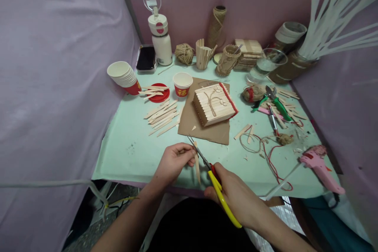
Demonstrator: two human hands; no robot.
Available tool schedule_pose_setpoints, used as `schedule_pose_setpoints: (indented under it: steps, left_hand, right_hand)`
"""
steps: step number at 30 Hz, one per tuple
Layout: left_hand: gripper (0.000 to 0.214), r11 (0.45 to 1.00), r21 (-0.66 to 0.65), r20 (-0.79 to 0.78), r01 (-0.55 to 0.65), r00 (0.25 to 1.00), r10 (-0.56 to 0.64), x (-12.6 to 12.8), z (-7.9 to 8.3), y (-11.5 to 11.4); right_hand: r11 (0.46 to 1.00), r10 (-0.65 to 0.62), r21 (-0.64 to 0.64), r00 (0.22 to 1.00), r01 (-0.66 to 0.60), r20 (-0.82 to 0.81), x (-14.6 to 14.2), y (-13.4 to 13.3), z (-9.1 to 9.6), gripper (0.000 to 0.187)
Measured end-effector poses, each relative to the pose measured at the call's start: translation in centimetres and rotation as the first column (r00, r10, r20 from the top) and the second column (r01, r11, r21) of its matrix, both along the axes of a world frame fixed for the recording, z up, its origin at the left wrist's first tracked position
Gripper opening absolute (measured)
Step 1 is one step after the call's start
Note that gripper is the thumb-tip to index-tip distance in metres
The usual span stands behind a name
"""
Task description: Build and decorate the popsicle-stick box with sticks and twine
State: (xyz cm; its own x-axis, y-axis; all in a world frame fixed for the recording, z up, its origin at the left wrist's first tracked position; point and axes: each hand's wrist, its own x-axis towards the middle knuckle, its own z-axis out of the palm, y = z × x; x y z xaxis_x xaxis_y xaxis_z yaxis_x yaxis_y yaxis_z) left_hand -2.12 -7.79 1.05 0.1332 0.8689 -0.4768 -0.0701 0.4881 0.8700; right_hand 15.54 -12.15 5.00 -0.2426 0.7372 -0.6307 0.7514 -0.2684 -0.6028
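Note:
My left hand (178, 160) pinches a flat wooden craft stick (197, 167) near its upper end, over the front of the table. In my right hand (232, 189) is a pair of scissors (220, 197) with yellow and red handles. The blades point up and left and lie across the top of the stick, slightly apart at the tips. Just beyond sits a sheet of brown cardboard (189, 120), bearing a box covered in craft sticks (215, 104) with twine decoration and red trim. Left of it lies a pile of craft sticks (162, 116).
A red-and-white paper cup (182, 84), a red lid (158, 93) and stacked cups (124, 76) stand left. On the right lie green pliers (277, 104), loose twine (251, 145) and a pink glue gun (320, 169). A white bottle (162, 43) and twine spool (217, 27) stand behind.

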Motion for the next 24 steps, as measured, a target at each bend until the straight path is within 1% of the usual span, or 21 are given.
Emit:
schedule_pose_setpoints:
  steps: [3, 6, 9, 16, 21, 24]
  left_hand:
    - [0.023, 1.000, -0.022, 0.004, 0.010, 1.000, -0.010, 0.0, -0.2, 0.0]
    - [0.024, 0.999, -0.043, 0.019, 0.015, 1.000, -0.014, 0.0, -0.4, 0.0]
    - [0.024, 0.998, -0.061, 0.046, 0.016, 0.999, -0.013, 0.1, -0.5, 0.0]
    - [0.024, 0.993, -0.120, 0.091, 0.019, 0.996, -0.008, 0.2, -0.6, 0.3]
    - [0.022, 0.986, -0.163, 0.115, 0.023, 0.993, -0.004, 0.1, -0.9, 0.6]
    - [0.022, 0.982, -0.190, 0.116, 0.021, 0.993, 0.001, 0.1, -1.1, 0.7]
  right_hand:
    - [1.000, -0.003, -0.006, 1.000, 0.003, 0.016, -0.2, 0.1, 0.1, 0.021]
    - [1.000, -0.010, -0.009, 1.000, 0.010, -0.008, -0.2, 0.1, -0.1, 0.019]
    - [1.000, -0.017, -0.014, 0.999, 0.017, -0.028, -0.2, 0.0, -0.3, 0.024]
    - [1.000, -0.017, -0.017, 1.000, 0.017, -0.005, -0.2, 0.1, -1.0, 0.032]
    - [0.999, -0.024, -0.025, 1.000, 0.025, 0.015, -0.3, 0.3, -1.1, 0.036]
    - [1.000, -0.009, -0.022, 1.000, 0.009, 0.025, -0.2, 0.4, -1.2, 0.038]
